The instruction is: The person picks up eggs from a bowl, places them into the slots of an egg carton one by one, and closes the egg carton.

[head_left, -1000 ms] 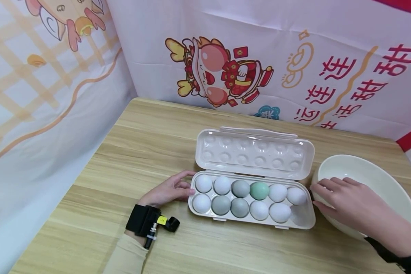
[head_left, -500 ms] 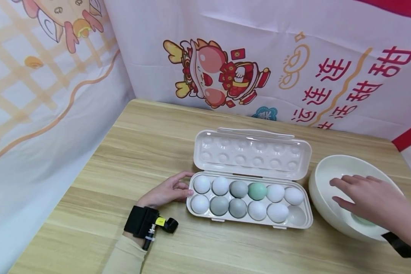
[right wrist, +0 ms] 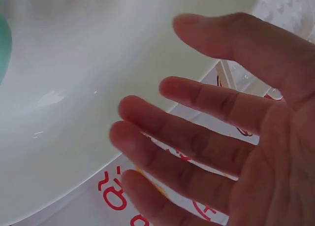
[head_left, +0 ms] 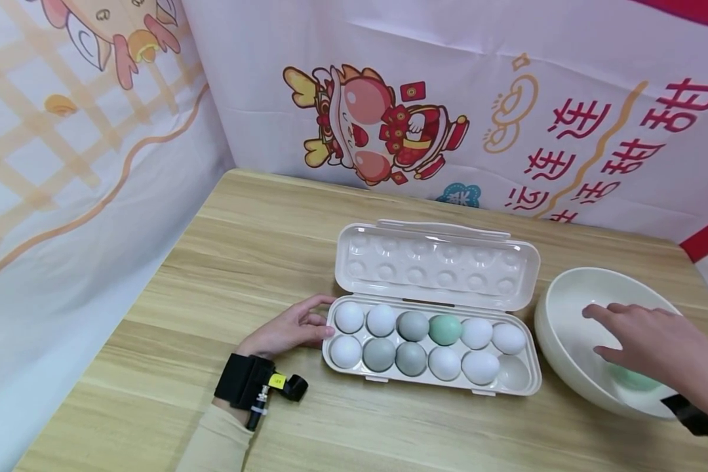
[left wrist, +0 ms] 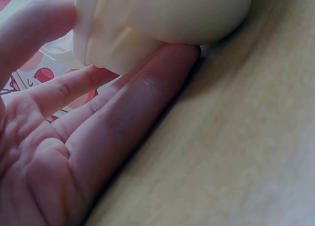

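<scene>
An egg carton [head_left: 380,375] of pale plastic lies with its lid raised, its wells mostly filled with white, grey and pale green eggs. The front right well holds no egg. My left hand [head_left: 292,328] holds the carton's left end; in the left wrist view the thumb touches the rim and the other fingers [left wrist: 142,93] reach against the side and underneath. Over the cream bowl [head_left: 572,328] my right hand [head_left: 655,337] hovers with spread fingers and nothing in them. A green egg [head_left: 634,378] sits in the bowl, partly hidden by that hand.
The raised lid [head_left: 436,265] leans back behind the eggs. The bowl stands right of the carton, close to its end. A wooden table [head_left: 259,229] carries everything, and printed cloth [head_left: 259,118] hangs along its back and left edges.
My right hand has moved right, from the bowl's left rim to above the bowl's inside. The green egg in the bowl has come into sight. My left hand and the carton stay put.
</scene>
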The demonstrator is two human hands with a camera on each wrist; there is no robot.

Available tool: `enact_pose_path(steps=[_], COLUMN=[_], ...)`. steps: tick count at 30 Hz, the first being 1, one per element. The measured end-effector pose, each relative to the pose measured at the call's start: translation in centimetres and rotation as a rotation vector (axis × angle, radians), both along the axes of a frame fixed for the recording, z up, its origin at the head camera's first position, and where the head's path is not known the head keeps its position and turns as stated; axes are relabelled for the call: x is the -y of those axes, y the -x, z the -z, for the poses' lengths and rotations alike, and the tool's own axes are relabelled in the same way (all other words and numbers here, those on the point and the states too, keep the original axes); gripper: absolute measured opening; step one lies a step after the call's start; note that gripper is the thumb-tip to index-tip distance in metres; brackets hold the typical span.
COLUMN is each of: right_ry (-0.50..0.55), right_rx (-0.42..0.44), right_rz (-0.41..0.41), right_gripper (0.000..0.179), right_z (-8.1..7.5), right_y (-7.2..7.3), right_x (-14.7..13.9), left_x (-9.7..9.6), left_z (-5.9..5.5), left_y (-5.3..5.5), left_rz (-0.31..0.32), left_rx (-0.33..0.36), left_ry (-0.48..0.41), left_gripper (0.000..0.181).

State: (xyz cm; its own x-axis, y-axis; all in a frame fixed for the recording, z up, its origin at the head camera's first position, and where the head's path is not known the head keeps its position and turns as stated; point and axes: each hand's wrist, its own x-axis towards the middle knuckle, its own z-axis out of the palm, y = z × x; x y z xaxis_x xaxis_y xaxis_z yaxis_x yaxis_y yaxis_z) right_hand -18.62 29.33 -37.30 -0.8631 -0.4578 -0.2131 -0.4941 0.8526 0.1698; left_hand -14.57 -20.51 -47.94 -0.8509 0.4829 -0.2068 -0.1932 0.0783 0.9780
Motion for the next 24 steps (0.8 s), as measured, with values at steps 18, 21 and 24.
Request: enact_pose_path(steps=[18,21,24], right_ry=[0.003,-0.001,0.001], right_rx=[0.189,0.208,0.209], right_rz=[0.120,0.129,0.131], right_gripper=[0.071,0.070,0.068], right_z=[1.8,2.2,2.4], right_y=[0.4,0.4,0.5], right_x=[-4.2,-4.7,-5.0], left_x=[0.2,0.2,0.3], left_z=[0.3,0.3,0.2], left_y=[-0.1,-0.1,-0.1], left_rz=[-0.002,-0.003,-0.004], left_rx=[0.003,0.001,-0.002], left_ry=[-0.004,-0.004,-0.004], left_gripper=[0.055,0.054,0.054])
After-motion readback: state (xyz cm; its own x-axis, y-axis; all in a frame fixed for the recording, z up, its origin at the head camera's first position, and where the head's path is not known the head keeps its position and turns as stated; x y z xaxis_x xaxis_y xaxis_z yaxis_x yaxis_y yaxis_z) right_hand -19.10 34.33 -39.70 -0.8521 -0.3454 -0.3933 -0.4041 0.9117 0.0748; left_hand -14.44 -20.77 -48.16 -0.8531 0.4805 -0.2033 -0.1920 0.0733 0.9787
